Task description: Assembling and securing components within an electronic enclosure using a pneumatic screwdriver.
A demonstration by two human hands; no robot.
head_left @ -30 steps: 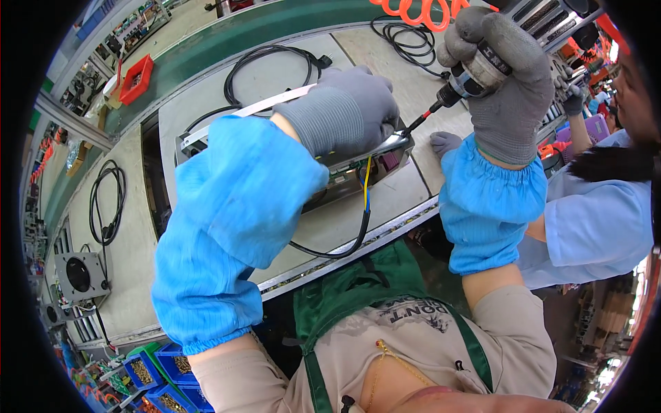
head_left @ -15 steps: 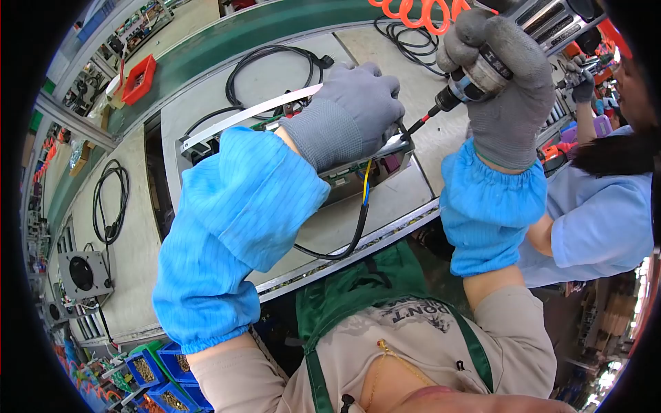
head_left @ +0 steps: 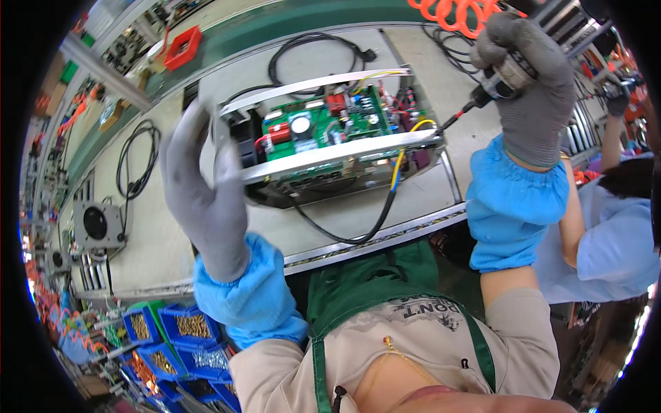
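Metal-framed unit (head_left: 313,86): circuit board (head_left: 354,124) sat inside, top uncovered. Right hand (head_left: 540,103) curled round power screwdriver (head_left: 513,76), bit (head_left: 457,118) at right end of near rail (head_left: 330,160); left hand (head_left: 206,199) hung spread, empty.

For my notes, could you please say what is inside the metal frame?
A green circuit board with red parts; the board's underside is covered and cannot be seen.

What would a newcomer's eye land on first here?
Probably the green board, bright with parts, in the metal frame at mid-picture. Next, the gloved hands: the right hand grips a driver with its bit angled toward the frame's right end, while the left hand is open by the left end. Then the blue bins at lower left.
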